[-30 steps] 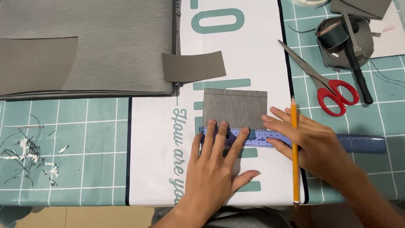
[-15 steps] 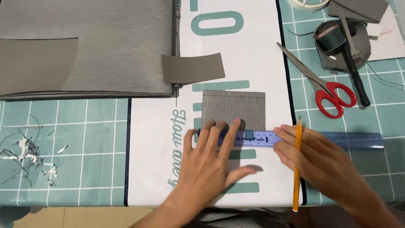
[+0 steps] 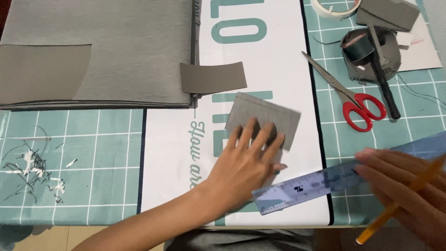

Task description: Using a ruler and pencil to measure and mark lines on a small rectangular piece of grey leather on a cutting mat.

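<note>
Slid off the grey fabric rectangle (image 3: 274, 118): blue transparent ruler (image 3: 325, 183), under blurred right hand (image 3: 409, 200) pinching yellow pencil (image 3: 395, 207); left hand (image 3: 244, 165) flat, fingers spread on fabric.

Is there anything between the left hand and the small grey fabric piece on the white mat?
Nothing visible stands between them. The left hand already lies flat with its fingers on the lower edge of the grey fabric piece. The blue ruler is off to the lower right, held by the right hand together with a yellow pencil.
</note>
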